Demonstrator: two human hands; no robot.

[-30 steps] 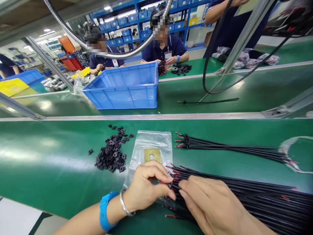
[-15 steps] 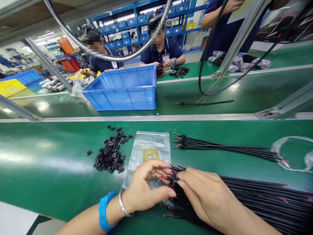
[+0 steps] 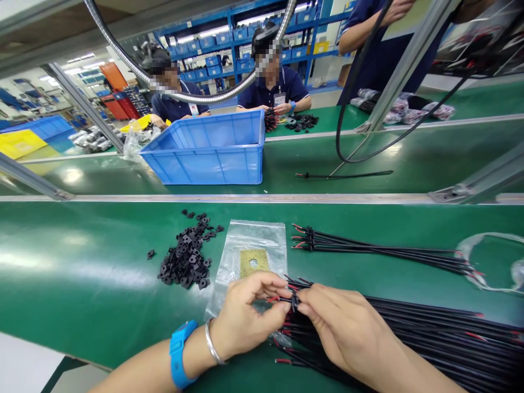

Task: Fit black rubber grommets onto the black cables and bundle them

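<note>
My right hand (image 3: pixel 347 327) pinches a thin black cable close to its end. A small black plastic clip (image 3: pixel 294 302) sits around that cable, just in front of the right fingertips. My left hand (image 3: pixel 248 308) is curled around the same end, thumb and fingertips closed on the clip from the left. Red wire tips (image 3: pixel 273 299) stick out of the cable between the left thumb and fingers. Under and beside the right hand lies a large bundle of black cables (image 3: pixel 434 333) with red wire ends. Beyond the left hand, a yellowish square plate with a hole (image 3: pixel 247 263) rests on a clear plastic bag (image 3: pixel 262 234).
A heap of black clips (image 3: pixel 186 259) lies to the left. Several cables with clips (image 3: pixel 368 248) lie at the right, near a clear plastic strip (image 3: pixel 470 240). Behind the metal rail (image 3: pixel 229 198) stand a blue crate (image 3: pixel 204 164) and a single cable (image 3: pixel 352 174). Co-workers sit opposite.
My left thumb and fingers have closed in on the clip from a looser, wider curl. The right hand keeps its hold, and the view has shifted slightly.
</note>
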